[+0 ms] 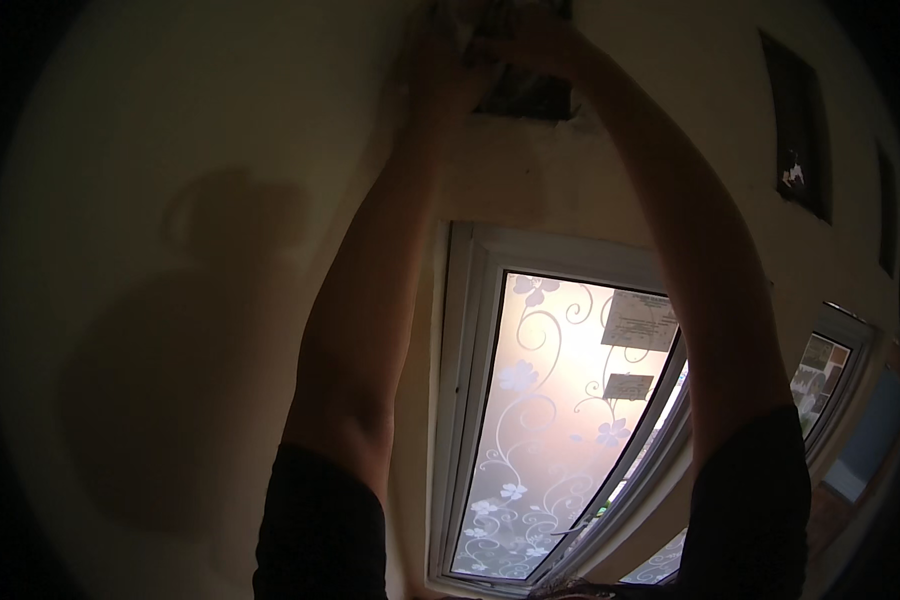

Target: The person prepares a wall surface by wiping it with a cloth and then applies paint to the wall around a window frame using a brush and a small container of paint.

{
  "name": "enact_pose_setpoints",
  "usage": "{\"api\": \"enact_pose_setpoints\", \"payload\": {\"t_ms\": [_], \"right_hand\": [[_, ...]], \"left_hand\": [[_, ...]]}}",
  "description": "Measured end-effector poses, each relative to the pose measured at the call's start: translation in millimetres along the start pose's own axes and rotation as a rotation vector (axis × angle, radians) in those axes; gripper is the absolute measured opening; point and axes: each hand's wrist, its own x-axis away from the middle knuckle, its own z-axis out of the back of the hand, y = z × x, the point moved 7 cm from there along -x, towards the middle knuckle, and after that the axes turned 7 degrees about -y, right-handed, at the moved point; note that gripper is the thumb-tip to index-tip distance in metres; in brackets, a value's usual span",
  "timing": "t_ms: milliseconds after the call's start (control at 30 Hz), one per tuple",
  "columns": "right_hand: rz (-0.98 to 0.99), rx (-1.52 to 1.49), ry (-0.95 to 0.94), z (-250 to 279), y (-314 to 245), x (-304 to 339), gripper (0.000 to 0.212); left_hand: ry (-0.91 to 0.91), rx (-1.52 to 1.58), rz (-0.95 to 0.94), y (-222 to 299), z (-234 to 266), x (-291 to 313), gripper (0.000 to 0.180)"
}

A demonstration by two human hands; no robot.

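Both my arms reach up high toward a dark rectangular opening (528,98) in the wall above the window. My left hand (438,65) is at the opening's left edge, against or very near the wall. My right hand (540,42) lies across the upper part of the opening, its fingers pointing left toward the other hand. Something dark shows between the two hands, too dim to name. Shadow and blur hide the fingers of both hands, so their grip cannot be made out.
Below the opening stands a white-framed window (560,420) with frosted flower-patterned glass and two paper sheets (638,320) on it. Another dark opening (798,125) is in the wall at right, beyond it a second window (820,375). My shadow falls on the plain left wall (100,230).
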Motion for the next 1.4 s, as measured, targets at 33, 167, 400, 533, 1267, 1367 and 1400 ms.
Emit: {"api": "enact_pose_setpoints", "payload": {"t_ms": [33,167,400,533,1267,1367,1400], "right_hand": [[-0.018,-0.005,-0.046,-4,7,3,0.076],[-0.034,-0.164,-0.073,10,0,9,0.079],[-0.099,-0.057,-0.158,7,-13,15,0.09],[-0.059,-0.088,-0.142,19,-20,17,0.081],[0.041,0.348,0.067,-17,-44,29,0.113],[-0.014,0.332,0.144,-24,-49,36,0.112],[-0.037,0.319,0.136,-21,-51,41,0.11]], "left_hand": [[-0.087,0.074,0.082,6,-7,7,0.04],[-0.25,-0.052,0.035,-23,-36,6,0.068],[-0.113,0.13,0.01,-5,-47,33,0.048],[-0.036,0.222,0.059,-2,-37,25,0.04],[-0.623,0.053,0.154,-49,-52,-26,0.052],[-0.682,-0.052,0.02,-56,-60,-31,0.066],[-0.682,-0.013,0.041,-54,-61,-28,0.07]]}}
